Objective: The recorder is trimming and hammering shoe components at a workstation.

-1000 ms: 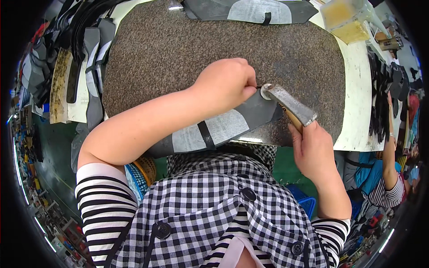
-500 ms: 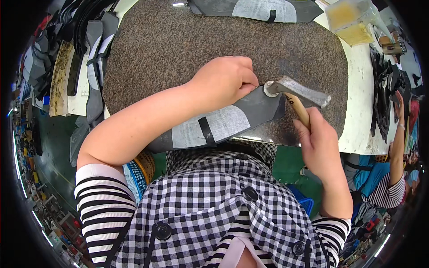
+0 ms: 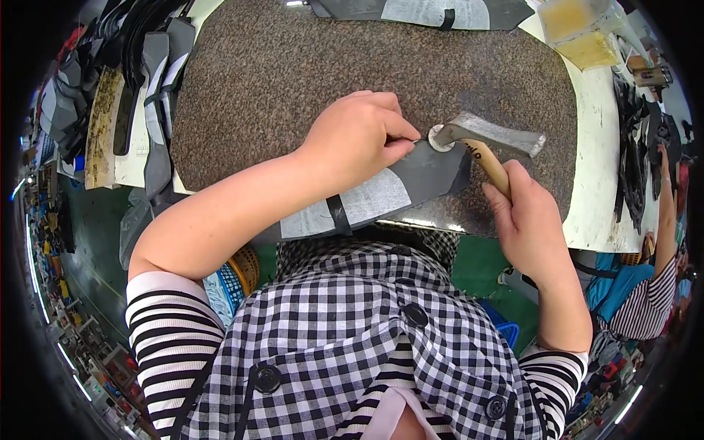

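Observation:
My right hand (image 3: 529,220) is wrapped round the wooden handle of a hammer (image 3: 499,135). The hammer's round metal face rests on or just over the upper edge of a dark grey leather-like piece (image 3: 433,172). That piece lies along the near side of the board and carries a whitish backing patch with a short black strip across it. Just left of the hammer face, my left hand (image 3: 359,136) pinches the piece's upper edge between thumb and forefinger. My left hand and forearm cover part of the piece.
A speckled brown board (image 3: 257,81) lies on the white table (image 3: 592,176). At its far edge is a similar grey piece (image 3: 506,15). A clear container with yellowish contents (image 3: 579,29) stands at the far right. Dark strips are heaped at both sides; a co-worker's arm (image 3: 666,213) reaches in at right.
My left hand has slid slightly left along the piece's edge. The hammer face has also shifted a little left and up, staying beside my fingertips.

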Demonstrator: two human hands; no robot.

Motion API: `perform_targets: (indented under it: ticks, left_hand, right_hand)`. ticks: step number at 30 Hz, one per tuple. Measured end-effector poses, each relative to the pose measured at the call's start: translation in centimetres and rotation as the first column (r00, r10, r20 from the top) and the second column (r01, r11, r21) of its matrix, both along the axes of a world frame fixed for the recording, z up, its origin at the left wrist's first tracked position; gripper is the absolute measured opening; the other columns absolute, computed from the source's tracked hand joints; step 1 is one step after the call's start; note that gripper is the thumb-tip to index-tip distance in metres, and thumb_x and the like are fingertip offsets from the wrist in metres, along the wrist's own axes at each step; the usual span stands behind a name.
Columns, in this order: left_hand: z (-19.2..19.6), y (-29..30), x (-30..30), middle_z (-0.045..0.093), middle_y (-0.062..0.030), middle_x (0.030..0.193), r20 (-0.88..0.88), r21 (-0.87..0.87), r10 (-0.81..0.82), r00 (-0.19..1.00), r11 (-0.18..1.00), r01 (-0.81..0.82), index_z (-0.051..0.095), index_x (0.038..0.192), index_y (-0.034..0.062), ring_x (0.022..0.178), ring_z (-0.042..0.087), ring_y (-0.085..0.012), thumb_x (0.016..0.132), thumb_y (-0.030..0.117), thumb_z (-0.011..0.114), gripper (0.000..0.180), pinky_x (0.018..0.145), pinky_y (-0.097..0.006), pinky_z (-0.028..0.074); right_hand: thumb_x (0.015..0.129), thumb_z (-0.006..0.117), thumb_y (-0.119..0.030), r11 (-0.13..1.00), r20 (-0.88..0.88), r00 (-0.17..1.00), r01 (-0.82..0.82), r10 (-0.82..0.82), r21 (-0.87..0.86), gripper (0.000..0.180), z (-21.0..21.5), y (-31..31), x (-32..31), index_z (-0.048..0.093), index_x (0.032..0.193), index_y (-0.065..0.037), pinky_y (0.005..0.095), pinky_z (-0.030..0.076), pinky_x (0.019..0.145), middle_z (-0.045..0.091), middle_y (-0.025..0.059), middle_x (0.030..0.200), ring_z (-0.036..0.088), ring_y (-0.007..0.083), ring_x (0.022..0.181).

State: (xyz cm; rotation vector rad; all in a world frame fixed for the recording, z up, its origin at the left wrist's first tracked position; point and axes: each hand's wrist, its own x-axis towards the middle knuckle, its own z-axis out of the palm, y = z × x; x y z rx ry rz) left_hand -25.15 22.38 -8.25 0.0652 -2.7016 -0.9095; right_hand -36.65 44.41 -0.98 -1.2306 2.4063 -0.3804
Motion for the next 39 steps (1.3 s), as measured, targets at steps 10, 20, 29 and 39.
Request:
perform_targets:
  ticks: [10, 20, 29, 39]
  left_hand:
    - [0.2, 0.7, 0.6, 0.058, -0.0040, 0.081, -0.049, -0.343, -0.155, 0.987, 0.930, 0.129, 0.068, 0.095, 0.0060, 0.071, 0.059, -0.0214, 0.075, 0.007, 0.067, 0.019, 0.063, -0.033, 0.051]
    - [1.4, 0.2, 0.8, 0.061, -0.0097, 0.083, 0.113, -0.173, 0.006, 0.994, 0.985, 0.014, 0.065, 0.096, 0.0011, 0.081, 0.060, -0.0298, 0.082, 0.011, 0.067, 0.017, 0.072, -0.041, 0.050]
    - [-0.1, -0.3, 1.6, 0.056, -0.0045, 0.079, -0.076, -0.310, -0.137, 0.988, 0.945, 0.107, 0.069, 0.093, 0.0050, 0.074, 0.056, -0.0229, 0.075, 0.009, 0.065, 0.019, 0.065, -0.035, 0.047]
    - [0.6, 0.3, 2.3, 0.056, -0.0037, 0.084, -0.043, -0.492, -0.122, 0.992, 0.866, 0.085, 0.068, 0.099, 0.0071, 0.079, 0.057, -0.0214, 0.075, 0.014, 0.060, 0.026, 0.068, -0.034, 0.046]
  right_hand:
    - [0.093, 0.057, -0.018, 0.992, -0.016, 1.000, 0.010, -0.012, -0.127, 0.019, -0.3, -0.6, -0.5, 0.047, 0.096, -0.003, 0.0491, 0.046, 0.062, 0.060, 0.0222, 0.079, 0.059, 0.0441, 0.074]
    - [0.094, 0.056, -0.014, 0.991, 0.018, 1.000, 0.026, -0.024, -0.131, 0.016, -2.0, 0.1, 1.2, 0.046, 0.095, -0.002, 0.0451, 0.042, 0.060, 0.054, 0.0224, 0.075, 0.054, 0.0447, 0.071]
    - [0.093, 0.057, -0.013, 0.991, 0.036, 0.999, 0.044, -0.040, -0.128, 0.014, -1.2, -0.4, 0.9, 0.050, 0.098, -0.002, 0.0432, 0.043, 0.059, 0.055, 0.0215, 0.075, 0.055, 0.0434, 0.070]
    - [0.090, 0.059, -0.016, 0.999, -0.075, 0.996, -0.052, 0.052, 0.001, 0.025, -1.2, -0.6, 2.1, 0.048, 0.106, 0.000, 0.0500, 0.047, 0.063, 0.062, 0.0219, 0.082, 0.061, 0.0431, 0.075]
